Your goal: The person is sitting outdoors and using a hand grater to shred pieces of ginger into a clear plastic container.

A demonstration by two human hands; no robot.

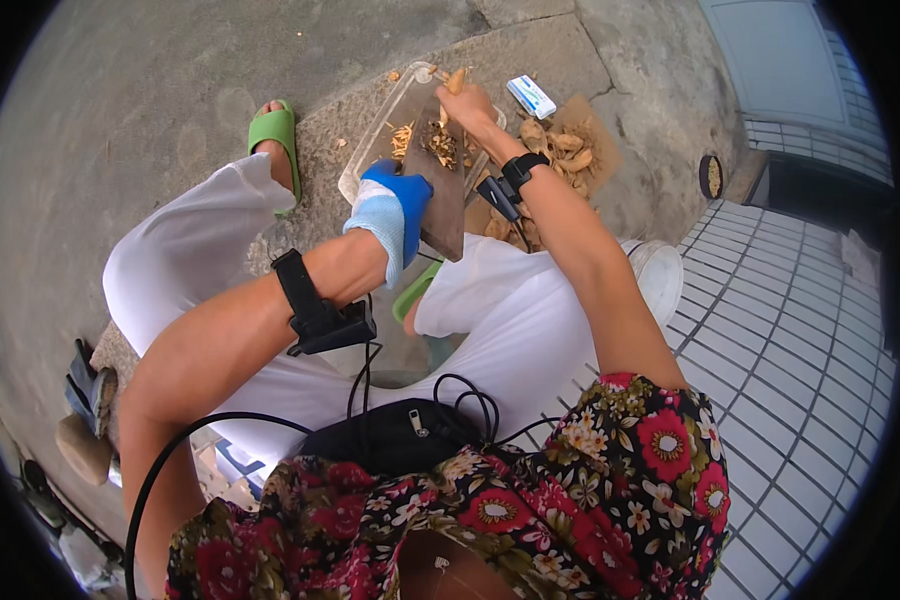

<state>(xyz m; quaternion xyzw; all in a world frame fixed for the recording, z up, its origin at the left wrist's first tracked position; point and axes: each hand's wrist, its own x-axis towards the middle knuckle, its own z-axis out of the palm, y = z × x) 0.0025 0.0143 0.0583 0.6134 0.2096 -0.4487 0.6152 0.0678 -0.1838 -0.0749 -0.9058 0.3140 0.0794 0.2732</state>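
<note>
My left hand (399, 196), in a blue-coated knit glove, is shut around the edge of a flat dark board (444, 214) that slants over a clear plastic tray (375, 124). Dark and yellowish scraps (442, 144) lie on the board's middle; whether it has a blade or holes there I cannot tell. Bare and closed, my right hand (466, 107) grips a pale brown root (456, 80) near the board's far end. Pale yellow shreds (401, 140) lie in the tray, left of the board.
Several knobbly brown roots (570, 154) are heaped on brown cardboard (606, 150) to the right. A white-and-blue box (531, 96) lies above them. By my right knee stands a white bucket (664, 277). A dark round dish (711, 177) sits farther right; black cables (195, 427) cross my lap.
</note>
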